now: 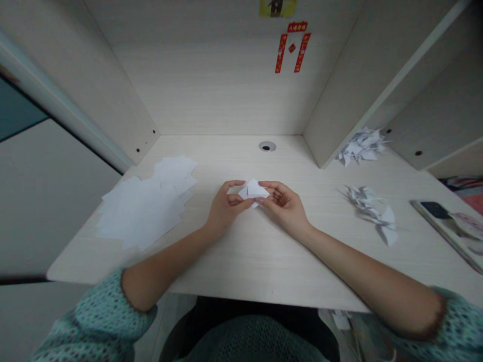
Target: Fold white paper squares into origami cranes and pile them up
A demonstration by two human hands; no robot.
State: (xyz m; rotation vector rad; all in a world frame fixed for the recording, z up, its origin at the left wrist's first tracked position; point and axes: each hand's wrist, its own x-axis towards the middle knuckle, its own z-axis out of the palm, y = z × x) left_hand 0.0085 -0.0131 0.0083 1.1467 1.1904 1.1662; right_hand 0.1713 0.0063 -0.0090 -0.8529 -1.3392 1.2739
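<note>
Left hand (225, 203) and right hand (282, 200) both pinch a small white paper (253, 190) just above the table (264, 251) (a fold seems half made). Loose sheets (143, 211) lie left, folded shapes (372, 211) right.

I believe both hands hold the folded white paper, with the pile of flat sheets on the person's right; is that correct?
Not quite: the head view shows the flat sheets on the person's left. The left hand and right hand do both hold the folded white paper.
</note>
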